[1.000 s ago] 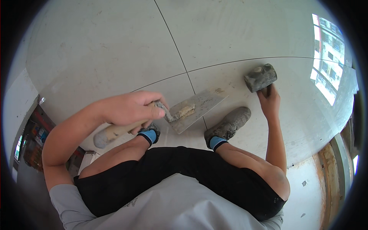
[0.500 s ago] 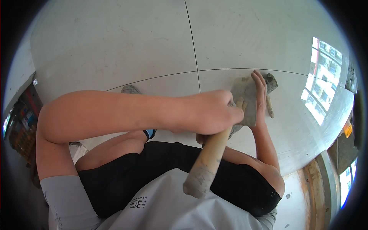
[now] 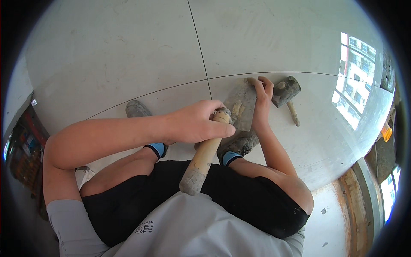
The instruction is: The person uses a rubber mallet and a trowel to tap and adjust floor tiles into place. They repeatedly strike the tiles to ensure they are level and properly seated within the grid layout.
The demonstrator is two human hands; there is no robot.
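Observation:
My left hand (image 3: 190, 123) is closed round the upper part of a trowel's pale wooden handle (image 3: 204, 154). The handle slants down toward my lap, and its butt end is grey with dried mortar. Beyond that hand the trowel's flat grey blade (image 3: 245, 100) tilts up over the floor, stained and dull. At the blade's far right edge my right hand (image 3: 262, 96) grips near the corner with bent fingers; its thumb is hidden. Part of the neck between handle and blade is covered by my left fingers.
A dark rubber mallet (image 3: 287, 91) with a short wooden handle lies right of my right hand. Large pale tiles (image 3: 141, 51) with thin dark joints make up the floor. My shoes (image 3: 138, 109) flank the work. A wooden frame (image 3: 352, 210) stands at the lower right.
Both hands and the trowel have shifted left in view. My right fingers, stretched flat along the blade's edge before, are now bent over it. More of the mallet shows.

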